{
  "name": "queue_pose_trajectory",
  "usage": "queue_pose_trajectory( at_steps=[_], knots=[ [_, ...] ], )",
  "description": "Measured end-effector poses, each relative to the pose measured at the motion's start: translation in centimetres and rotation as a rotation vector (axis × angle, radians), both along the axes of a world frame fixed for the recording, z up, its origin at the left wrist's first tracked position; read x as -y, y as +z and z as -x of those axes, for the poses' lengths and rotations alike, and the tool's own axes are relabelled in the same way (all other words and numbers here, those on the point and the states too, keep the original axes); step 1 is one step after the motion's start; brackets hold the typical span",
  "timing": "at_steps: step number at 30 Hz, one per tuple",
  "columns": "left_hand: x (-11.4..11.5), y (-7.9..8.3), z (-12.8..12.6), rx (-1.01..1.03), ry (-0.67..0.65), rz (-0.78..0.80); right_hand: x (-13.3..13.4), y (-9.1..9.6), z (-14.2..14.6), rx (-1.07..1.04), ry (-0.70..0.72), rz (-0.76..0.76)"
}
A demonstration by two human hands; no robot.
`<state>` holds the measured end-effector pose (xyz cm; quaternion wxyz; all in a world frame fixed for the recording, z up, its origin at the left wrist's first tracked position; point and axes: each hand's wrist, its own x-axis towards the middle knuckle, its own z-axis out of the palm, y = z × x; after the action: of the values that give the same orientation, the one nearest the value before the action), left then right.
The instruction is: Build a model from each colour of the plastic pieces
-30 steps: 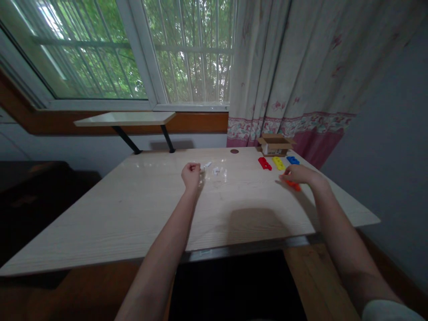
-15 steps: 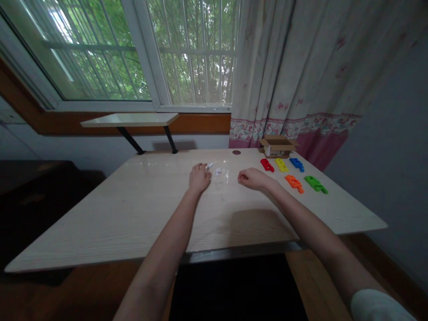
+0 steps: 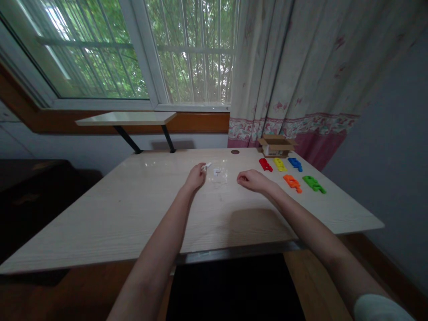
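Near the middle of the table my left hand (image 3: 195,176) has its fingers closed on a small white piece (image 3: 208,165), whose end sticks out past the fingertips. Just right of it, another small white piece (image 3: 216,172) lies flat on the tabletop. Patches of glare surround that piece, and its exact kind is too small to tell. Resting farther right, my right hand (image 3: 250,179) is curled into a loose fist with the fingers tucked in. Whatever might be inside the right fist is hidden.
Red (image 3: 265,164), yellow (image 3: 279,164), blue (image 3: 295,164), orange (image 3: 293,183) and green (image 3: 314,184) shaped pieces lie on the right. Behind them stands an open cardboard box (image 3: 277,147). A raised shelf (image 3: 127,118) occupies the back left of the table (image 3: 110,218).
My left hand's spread fingers have drawn together round the white piece, and the hand has shifted slightly left. My right hand stays curled in nearly the same place.
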<state>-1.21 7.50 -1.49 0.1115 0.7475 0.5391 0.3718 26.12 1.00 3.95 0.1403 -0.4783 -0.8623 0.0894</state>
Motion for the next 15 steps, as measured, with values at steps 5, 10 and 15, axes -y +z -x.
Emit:
queue_pose_trajectory(
  at_steps=[5, 10, 15],
  knots=[
    [0.53, 0.63, 0.47, 0.162, -0.016, 0.084, 0.25, -0.12, -0.29, -0.009, 0.006, 0.004],
    [0.52, 0.61, 0.72, 0.077, -0.01, 0.107, 0.11, -0.45, -0.45, -0.048, 0.014, 0.007],
    [0.32, 0.42, 0.96, 0.054, 0.05, 0.096, -0.31, -0.68, 0.42, -0.045, 0.033, 0.01]
  ],
)
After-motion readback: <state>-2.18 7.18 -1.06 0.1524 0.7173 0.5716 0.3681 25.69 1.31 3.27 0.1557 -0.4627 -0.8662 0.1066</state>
